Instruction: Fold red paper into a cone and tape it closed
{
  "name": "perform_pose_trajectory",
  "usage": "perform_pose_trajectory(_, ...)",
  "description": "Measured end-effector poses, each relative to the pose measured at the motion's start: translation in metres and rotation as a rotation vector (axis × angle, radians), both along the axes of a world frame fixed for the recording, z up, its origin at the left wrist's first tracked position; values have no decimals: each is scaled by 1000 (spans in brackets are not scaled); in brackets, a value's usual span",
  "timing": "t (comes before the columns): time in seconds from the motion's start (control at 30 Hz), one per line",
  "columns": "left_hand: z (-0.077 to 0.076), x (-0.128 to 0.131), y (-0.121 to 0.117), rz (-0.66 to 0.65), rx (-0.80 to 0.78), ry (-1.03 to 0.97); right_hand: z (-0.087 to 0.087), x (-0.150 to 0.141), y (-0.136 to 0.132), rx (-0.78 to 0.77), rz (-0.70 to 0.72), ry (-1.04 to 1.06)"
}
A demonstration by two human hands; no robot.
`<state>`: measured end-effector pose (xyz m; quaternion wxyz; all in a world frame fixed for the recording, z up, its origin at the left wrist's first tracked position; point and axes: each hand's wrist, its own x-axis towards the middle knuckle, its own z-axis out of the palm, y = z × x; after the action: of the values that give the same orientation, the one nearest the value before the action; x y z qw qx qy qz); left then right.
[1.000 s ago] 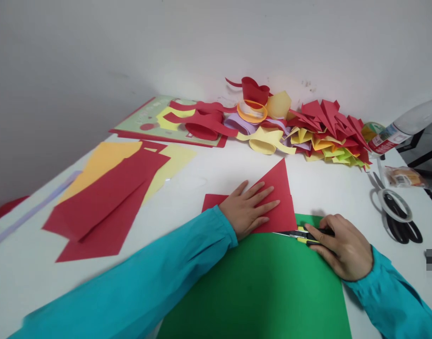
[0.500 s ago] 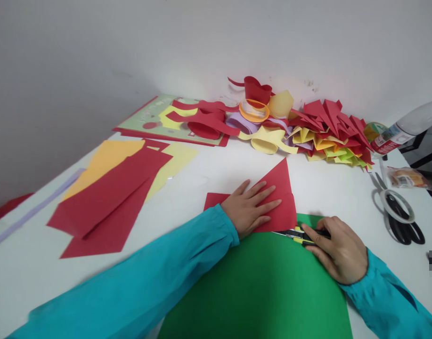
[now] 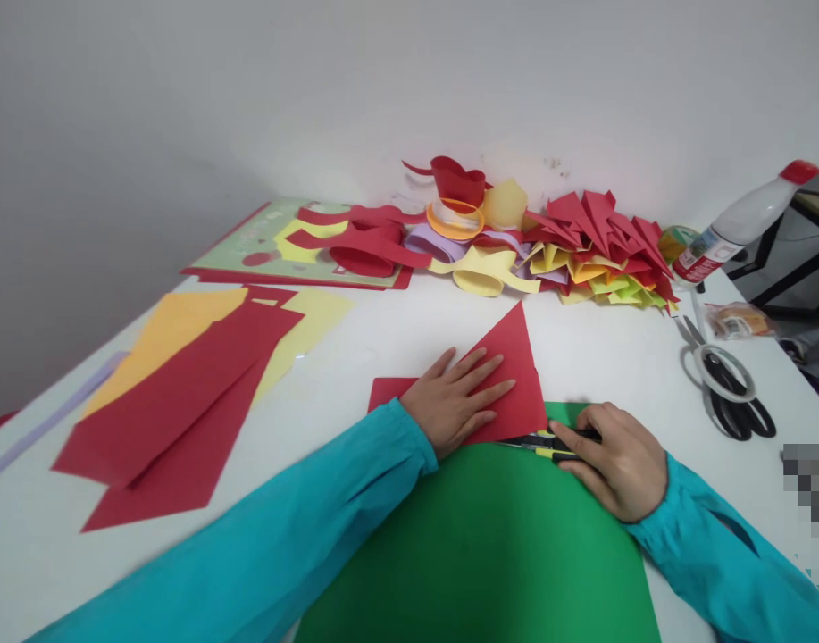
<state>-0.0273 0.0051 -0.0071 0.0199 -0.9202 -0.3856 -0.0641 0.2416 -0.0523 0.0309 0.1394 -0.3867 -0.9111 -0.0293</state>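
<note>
My left hand (image 3: pixel 457 402) lies flat, fingers spread, pressing on a folded sheet of red paper (image 3: pixel 520 393). The red sheet has a pointed upper corner, and its left part shows beyond my wrist. My right hand (image 3: pixel 616 464) is closed around a black-and-yellow utility knife (image 3: pixel 549 444). The knife lies along the lower edge of the red paper, pointing left, with its tip partly hidden by that edge. Beneath it spreads a large green sheet (image 3: pixel 482 554), reaching down to the bottom of the view.
Red cut sheets (image 3: pixel 181 402) and an orange sheet (image 3: pixel 161 330) lie to the left. Paper rings (image 3: pixel 480 272) and folded red paper pieces (image 3: pixel 600 228) are piled along the wall. On the right are a bottle (image 3: pixel 731 228), scissors (image 3: pixel 744 415) and a tape roll (image 3: pixel 723 373).
The whole view has shifted, with things on the table appearing farther left and the bottle's red cap coming into sight. Both hands keep nearly the same place on the paper and the knife.
</note>
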Motion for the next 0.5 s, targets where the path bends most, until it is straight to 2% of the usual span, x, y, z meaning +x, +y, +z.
perform_pose_trajectory(0.13, -3, 10, 1, 33, 28, -14, 3, 8, 2, 20, -32, -12)
perform_pose_trajectory(0.37, 3, 52, 11, 63, 39, -71, 1, 31, 13, -15, -74, 18)
perform_pose_trajectory(0.43, 9, 53, 13, 43, 47, -71, -2, 34, 15, -26, -76, 43)
perform_pose_trajectory(0.5, 15, 42, 15, -14, 42, -37, -4, 34, 15, -32, -86, 64)
